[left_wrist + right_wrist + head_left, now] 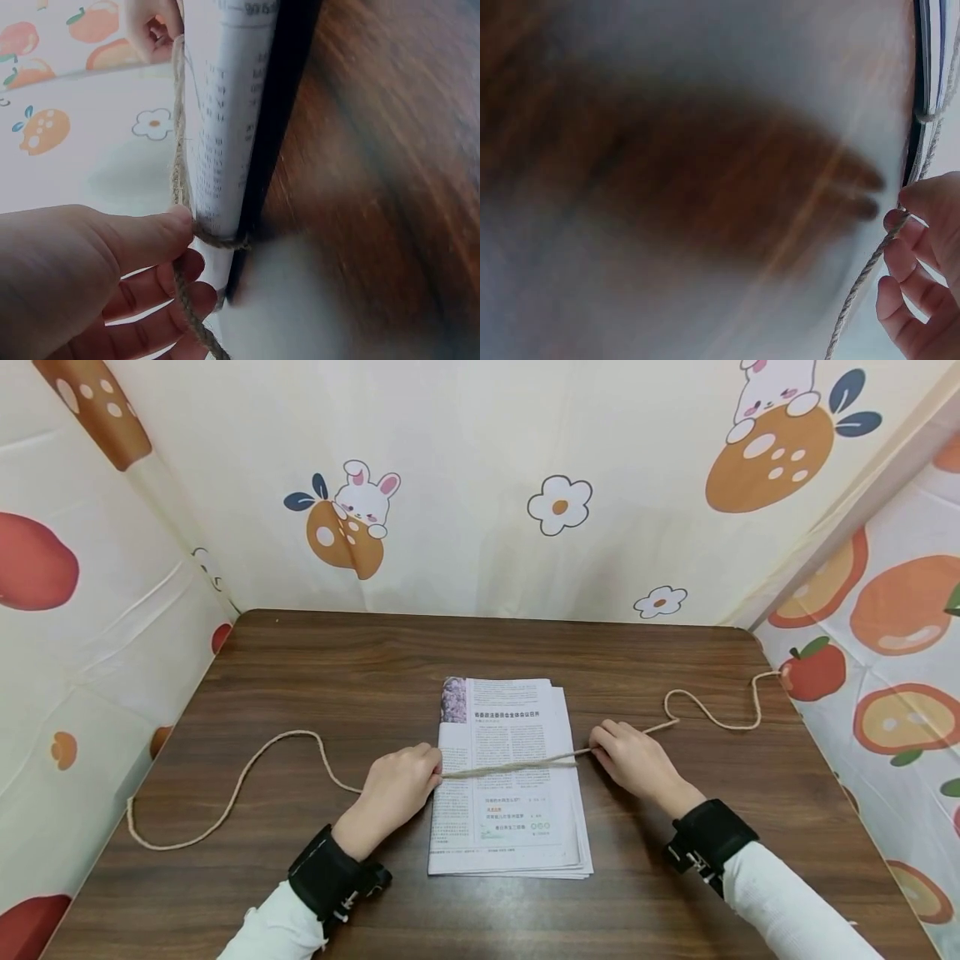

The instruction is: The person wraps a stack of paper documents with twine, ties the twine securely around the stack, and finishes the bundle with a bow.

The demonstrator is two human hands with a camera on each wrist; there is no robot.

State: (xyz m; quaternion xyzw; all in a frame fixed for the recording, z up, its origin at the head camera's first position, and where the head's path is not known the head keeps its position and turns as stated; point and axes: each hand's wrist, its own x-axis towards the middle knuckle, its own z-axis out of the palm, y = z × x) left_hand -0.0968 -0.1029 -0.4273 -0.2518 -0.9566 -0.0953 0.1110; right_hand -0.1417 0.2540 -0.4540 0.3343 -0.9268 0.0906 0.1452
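Observation:
A folded stack of newspaper (517, 827) lies near the middle of the table, with a beige rope (510, 768) running across its top. At the stack's left edge, my left hand (397, 785) pinches the rope between thumb and fingers. Just beyond the right edge, my right hand (633, 760) pinches it too. In the left wrist view the rope (221, 241) bends around the edge of the paper and passes out of sight beneath. From the right fingers in the right wrist view, a loose length of rope (855, 292) trails away.
The brown wooden table (337, 660) carries the loose rope ends, one curving out to its left edge and one snaking to its right edge. Printed curtains (465, 485) stand behind the table and on both sides. Black wrist straps (716, 839) sit over white sleeves.

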